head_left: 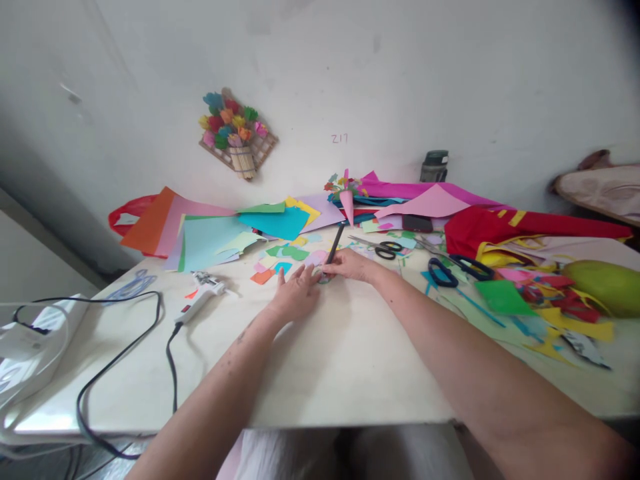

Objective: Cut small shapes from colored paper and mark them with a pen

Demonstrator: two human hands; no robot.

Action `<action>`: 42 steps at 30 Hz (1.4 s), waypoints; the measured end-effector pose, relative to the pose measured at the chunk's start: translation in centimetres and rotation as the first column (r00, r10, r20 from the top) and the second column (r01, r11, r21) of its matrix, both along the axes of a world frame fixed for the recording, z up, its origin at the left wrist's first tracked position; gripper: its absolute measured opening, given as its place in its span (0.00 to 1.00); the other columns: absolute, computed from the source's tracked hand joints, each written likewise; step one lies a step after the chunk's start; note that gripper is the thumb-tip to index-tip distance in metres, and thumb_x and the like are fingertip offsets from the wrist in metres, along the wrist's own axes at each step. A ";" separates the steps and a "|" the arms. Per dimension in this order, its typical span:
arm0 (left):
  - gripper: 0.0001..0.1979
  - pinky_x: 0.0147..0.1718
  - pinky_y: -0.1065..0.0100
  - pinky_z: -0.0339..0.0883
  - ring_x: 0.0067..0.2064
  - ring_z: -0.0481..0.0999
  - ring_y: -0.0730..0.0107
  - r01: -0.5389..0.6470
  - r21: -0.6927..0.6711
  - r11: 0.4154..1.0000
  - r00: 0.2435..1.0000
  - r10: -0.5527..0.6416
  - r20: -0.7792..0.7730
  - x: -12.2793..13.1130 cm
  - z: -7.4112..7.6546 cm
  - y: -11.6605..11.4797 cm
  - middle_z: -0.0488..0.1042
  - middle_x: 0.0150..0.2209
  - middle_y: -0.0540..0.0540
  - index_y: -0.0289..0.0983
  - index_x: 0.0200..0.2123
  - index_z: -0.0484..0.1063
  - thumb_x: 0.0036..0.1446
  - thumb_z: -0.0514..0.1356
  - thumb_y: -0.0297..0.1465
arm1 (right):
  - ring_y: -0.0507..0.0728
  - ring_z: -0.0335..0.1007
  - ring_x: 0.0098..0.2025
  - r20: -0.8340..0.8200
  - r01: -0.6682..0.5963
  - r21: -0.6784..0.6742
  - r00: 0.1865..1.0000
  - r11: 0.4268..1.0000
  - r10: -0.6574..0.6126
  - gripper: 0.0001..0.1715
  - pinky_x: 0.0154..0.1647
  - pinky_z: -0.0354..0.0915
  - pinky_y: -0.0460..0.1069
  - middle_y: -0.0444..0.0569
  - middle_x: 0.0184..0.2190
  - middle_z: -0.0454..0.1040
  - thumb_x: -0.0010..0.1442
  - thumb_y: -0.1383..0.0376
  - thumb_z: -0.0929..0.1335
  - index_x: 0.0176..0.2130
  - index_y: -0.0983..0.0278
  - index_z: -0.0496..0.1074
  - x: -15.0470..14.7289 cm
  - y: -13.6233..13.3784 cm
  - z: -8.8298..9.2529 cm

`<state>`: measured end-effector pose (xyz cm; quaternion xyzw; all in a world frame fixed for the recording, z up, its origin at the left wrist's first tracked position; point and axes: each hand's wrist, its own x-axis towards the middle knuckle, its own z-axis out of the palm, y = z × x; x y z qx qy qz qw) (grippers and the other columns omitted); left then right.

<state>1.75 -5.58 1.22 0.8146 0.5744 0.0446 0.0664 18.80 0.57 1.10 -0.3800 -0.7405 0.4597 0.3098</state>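
My right hand [353, 265] grips a black pen [334, 245], tip down on a small paper piece [323, 276] on the white table [325, 360]. My left hand [295, 293] lies beside it with fingers stretched flat, pressing the paper's left edge. Small scraps of coloured paper [280, 257] lie just beyond both hands.
A white glue gun [203, 297] with a black cord [120, 353] lies at left. Coloured sheets [215, 233] fan out at the back. Black-handled scissors [387, 249] and blue-handled scissors [453, 270] lie at right, with paper scraps [540, 300] and a green fruit [607, 287]. A paper flower basket [237, 137] hangs on the wall.
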 end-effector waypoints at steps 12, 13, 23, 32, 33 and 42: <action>0.32 0.59 0.42 0.29 0.65 0.47 0.63 0.010 0.023 1.000 0.999 -0.009 -0.036 0.1 0.0 0.0 0.59 0.61 0.44 0.37 0.63 0.44 0.54 0.46 0.31 | 0.53 0.71 0.30 -0.042 -0.095 0.043 0.994 0.995 0.097 0.15 0.35 0.67 0.48 0.48 0.27 0.76 0.49 0.58 0.69 0.31 0.69 0.73 -0.2 0.9 -1.2; 0.32 0.59 0.41 0.29 0.64 0.48 0.62 0.010 0.025 1.000 0.999 -0.009 -0.034 0.1 0.1 -0.1 0.58 0.61 0.44 0.37 0.63 0.44 0.54 0.46 0.31 | 0.53 0.71 0.30 -0.042 -0.094 0.042 0.994 0.995 0.096 0.15 0.35 0.67 0.48 0.48 0.27 0.76 0.50 0.58 0.69 0.31 0.69 0.73 -0.2 0.8 -1.2; 0.31 0.59 0.42 0.29 0.64 0.49 0.63 0.003 0.014 1.000 1.000 -0.003 -0.017 0.2 0.2 -0.2 0.59 0.61 0.43 0.37 0.63 0.44 0.54 0.46 0.31 | 0.52 0.72 0.30 -0.026 -0.080 0.036 0.996 0.996 0.081 0.14 0.36 0.67 0.48 0.49 0.27 0.76 0.50 0.60 0.69 0.31 0.69 0.74 -0.3 0.5 -0.8; 0.32 0.59 0.42 0.28 0.65 0.48 0.64 0.011 0.007 1.000 1.000 -0.010 -0.014 0.2 0.1 -0.1 0.60 0.60 0.43 0.37 0.63 0.43 0.54 0.46 0.31 | 0.53 0.72 0.32 -0.003 -0.079 0.042 0.997 0.996 0.079 0.14 0.36 0.67 0.47 0.48 0.27 0.77 0.50 0.60 0.69 0.31 0.69 0.74 -0.4 0.5 -0.9; 0.32 0.59 0.42 0.27 0.64 0.48 0.64 0.008 0.004 1.000 1.000 -0.008 -0.012 0.2 0.2 -0.1 0.60 0.60 0.43 0.37 0.63 0.43 0.55 0.46 0.31 | 0.53 0.72 0.32 -0.007 -0.078 0.039 0.997 0.996 0.078 0.13 0.36 0.67 0.47 0.48 0.27 0.77 0.50 0.60 0.70 0.31 0.69 0.74 -0.4 0.5 -0.9; 0.31 0.59 0.42 0.27 0.64 0.48 0.64 0.013 0.000 1.000 1.000 -0.013 -0.017 0.2 0.3 -0.2 0.59 0.61 0.44 0.39 0.63 0.44 0.55 0.45 0.31 | 0.52 0.72 0.30 -0.022 -0.061 0.042 0.998 0.997 0.062 0.11 0.34 0.67 0.47 0.47 0.26 0.76 0.50 0.62 0.69 0.30 0.69 0.74 -0.5 0.6 -1.0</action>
